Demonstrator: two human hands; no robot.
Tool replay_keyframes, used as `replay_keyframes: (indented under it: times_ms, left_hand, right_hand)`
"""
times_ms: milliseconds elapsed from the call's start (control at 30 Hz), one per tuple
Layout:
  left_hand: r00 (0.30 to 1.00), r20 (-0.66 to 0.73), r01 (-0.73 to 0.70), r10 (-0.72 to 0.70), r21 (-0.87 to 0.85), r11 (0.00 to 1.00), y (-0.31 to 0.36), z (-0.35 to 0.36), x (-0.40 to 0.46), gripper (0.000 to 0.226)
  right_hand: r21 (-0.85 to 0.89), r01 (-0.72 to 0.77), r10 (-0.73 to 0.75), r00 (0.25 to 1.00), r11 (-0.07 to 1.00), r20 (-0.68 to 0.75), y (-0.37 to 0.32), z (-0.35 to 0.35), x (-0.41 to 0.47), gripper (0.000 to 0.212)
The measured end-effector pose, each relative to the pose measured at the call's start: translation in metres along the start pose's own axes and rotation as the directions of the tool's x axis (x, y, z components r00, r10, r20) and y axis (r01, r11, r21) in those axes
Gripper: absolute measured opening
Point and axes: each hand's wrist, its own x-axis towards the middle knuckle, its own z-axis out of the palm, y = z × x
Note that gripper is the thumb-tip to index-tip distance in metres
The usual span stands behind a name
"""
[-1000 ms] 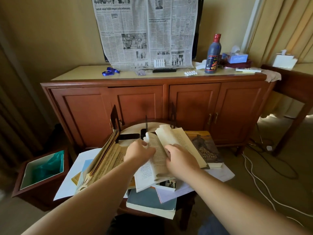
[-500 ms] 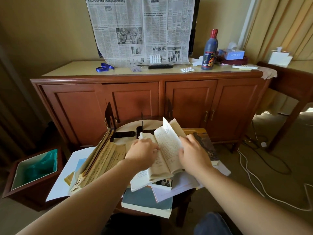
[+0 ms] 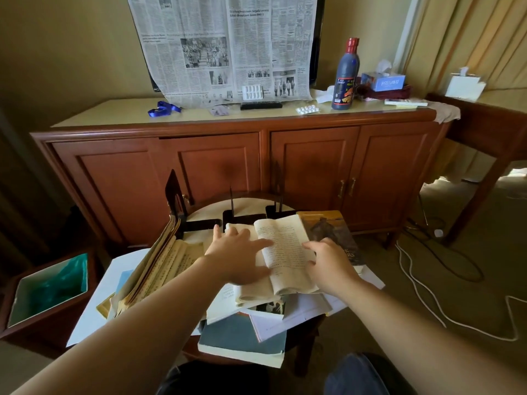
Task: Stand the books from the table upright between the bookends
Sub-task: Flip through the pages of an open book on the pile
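You are in a lived-in home room. A long reddish-brown wooden sideboard (image 3: 239, 166) carries a blue tissue box (image 3: 383, 81), white pill strips (image 3: 307, 109) and a dark red-capped bottle (image 3: 345, 78). Beige pleated curtains (image 3: 467, 38) hang beside it.

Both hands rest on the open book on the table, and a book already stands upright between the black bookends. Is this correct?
Not quite. In the head view, both the left hand and right hand do rest on the open book, but no book stands between the black bookends yet.

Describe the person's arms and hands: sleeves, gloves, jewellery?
Both forearms are bare up to the frame edge, no sleeves visible. The left hand and right hand wear no gloves; no watch, bracelet or rings are visible.
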Motion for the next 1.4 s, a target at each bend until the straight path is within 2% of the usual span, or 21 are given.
replay_keyframes:
  times_ms: [67,167,233,300,367,467,667,767,1000,1067,1233,1333,1400]
  left_hand:
    - [1.000,0.011,-0.002,0.002,-0.021,1.000,0.004,-0.004,0.004,0.067]
    - [0.999,0.004,-0.031,0.031,-0.005,0.999,0.011,-0.004,0.012,0.079]
    - [0.999,0.003,-0.039,0.039,0.006,0.999,0.014,-0.003,0.018,0.088]
    - [0.999,0.014,-0.043,0.042,0.063,0.997,0.017,-0.003,0.025,0.097]
    - [0.999,0.017,-0.048,0.047,0.104,0.993,0.019,-0.002,0.032,0.103]
    - [0.999,0.028,-0.036,0.035,0.059,0.998,0.022,0.005,0.039,0.114]
    - [0.997,0.079,-0.024,0.018,0.071,0.997,0.030,0.008,0.046,0.125]
    - [0.996,0.083,-0.026,0.018,0.098,0.995,0.031,0.009,0.051,0.130]
    - [0.997,0.078,-0.021,0.010,0.147,0.989,0.033,0.009,0.054,0.123]
    - [0.995,0.099,-0.008,-0.007,0.151,0.989,0.033,0.009,0.052,0.128]
    - [0.993,0.117,0.006,-0.027,0.176,0.984,0.038,0.011,0.050,0.144]
    - [0.994,0.106,0.003,-0.026,0.205,0.979,0.040,0.009,0.050,0.148]
    - [0.996,0.091,-0.002,-0.018,0.219,0.976,0.042,0.007,0.050,0.149]
  right_hand:
    - [-0.040,0.004,-0.002,0.999,0.999,0.043,0.002,0.001,-0.001,0.041]
    - [-0.208,0.031,-0.017,0.997,0.978,0.069,0.002,0.001,-0.001,0.042]
    - [-0.384,0.139,-0.138,0.990,0.913,0.031,-0.003,0.000,-0.003,0.036]
    - [-0.438,0.237,-0.261,0.965,0.867,0.007,-0.007,0.002,-0.003,0.028]
    - [-0.412,0.302,-0.313,0.949,0.860,0.044,-0.009,0.005,-0.001,0.025]
    - [-0.343,0.336,-0.316,0.942,0.877,0.116,-0.005,0.011,0.007,0.028]
    - [-0.405,0.385,-0.302,0.919,0.830,0.254,0.015,0.020,0.037,0.060]
    - [-0.395,0.388,-0.288,0.913,0.833,0.288,0.015,0.023,0.060,0.058]
    - [-0.448,0.288,-0.165,0.942,0.846,0.294,0.003,0.038,0.096,0.067]
    - [-0.465,0.277,-0.157,0.947,0.841,0.279,0.004,0.041,0.096,0.067]
    - [-0.421,0.329,-0.231,0.936,0.845,0.266,0.025,0.039,0.066,0.062]
    - [-0.417,0.401,-0.311,0.911,0.816,0.270,0.041,0.034,0.035,0.084]
    - [-0.406,0.439,-0.372,0.898,0.802,0.235,0.053,0.034,0.015,0.084]
